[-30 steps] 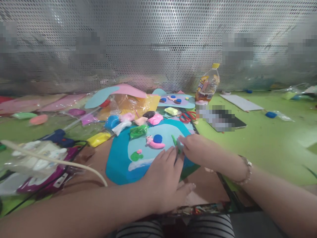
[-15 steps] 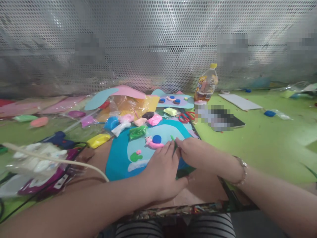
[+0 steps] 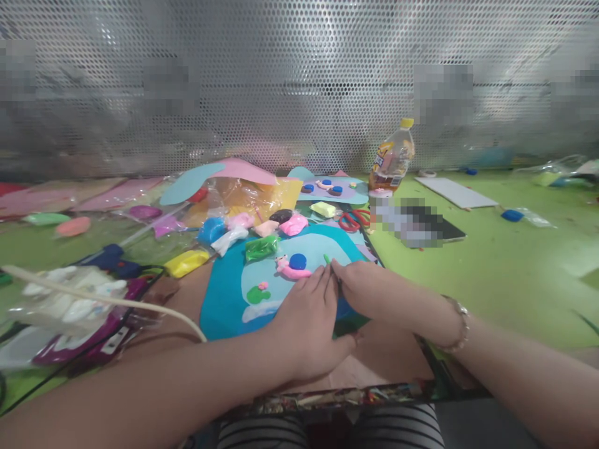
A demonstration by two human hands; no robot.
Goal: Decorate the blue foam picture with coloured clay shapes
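Note:
A blue foam picture (image 3: 224, 299) lies in front of me, with a pink clay snail (image 3: 292, 267) and a green lily pad (image 3: 256, 294) stuck on its pale blue patch. My left hand (image 3: 309, 327) lies flat on the picture's near right part, fingers stretched out. My right hand (image 3: 369, 290) meets it fingertip to fingertip, pinching a thin green clay strip (image 3: 327, 258) against the picture. A bracelet (image 3: 461, 324) sits on my right wrist.
Bagged clay lumps in yellow (image 3: 186, 262), green (image 3: 261, 247), blue (image 3: 211, 230) and pink (image 3: 294, 224) lie behind the picture. Red scissors (image 3: 353, 219), a plastic bottle (image 3: 392, 159), a blue glue gun (image 3: 110, 259) and a perforated metal screen (image 3: 299, 81) surround them.
My right hand drew back slightly and its fingertips closed up against my left fingers at the green strip. My left hand shifted a little toward me, and the view bobbed.

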